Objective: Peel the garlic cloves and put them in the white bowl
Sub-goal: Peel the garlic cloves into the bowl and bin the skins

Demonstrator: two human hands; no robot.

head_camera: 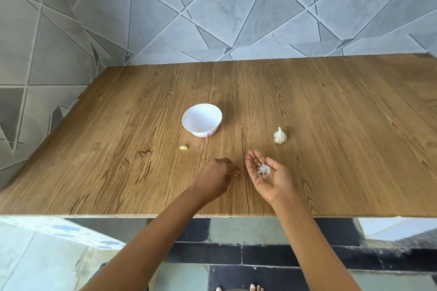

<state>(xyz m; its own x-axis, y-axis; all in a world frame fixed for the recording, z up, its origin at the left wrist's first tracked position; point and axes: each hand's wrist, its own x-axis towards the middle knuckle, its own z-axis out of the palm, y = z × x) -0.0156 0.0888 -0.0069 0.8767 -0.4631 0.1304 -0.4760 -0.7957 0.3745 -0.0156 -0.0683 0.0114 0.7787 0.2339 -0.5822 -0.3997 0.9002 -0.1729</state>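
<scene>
**While skins fill one palm, a bare clove waits by the bowl**

Because the right hand [267, 176] lies palm up with its fingers loose and slightly cupped, it serves as a tray for a small heap of papery skins [263, 169]. Just beside it the left hand [221, 172] is turned palm down over the table. Its fingers curl toward a tiny pale fleck at their tips, and I cannot tell whether they actually pinch it. The step looks like tidying the peelings, with the task partly done. To do it well, keep the cupped palm level so the light skins do not slide off. Pick up scraps with the fingertips rather than sweeping, since they would likely scatter easily.

Further out, to the left, one peeled clove [183, 147] lies on the table, near the white bowl [201, 114] but not in it; it needs lifting in. Two yellowish cloves [200, 130] rest at the bottom of the bowl. To the right, well apart from the bowl, the garlic bulb [280, 136] sits with its stalk up, probably with more cloves in it.

Below the table's near edge show dark and grey-green floor tiles [236, 229]. The table [331, 101] itself is a flat, wood-grain top. Behind it rises a wall [236, 7] of grey tiles cut into angular shapes, meeting a second such wall at the left corner.
</scene>
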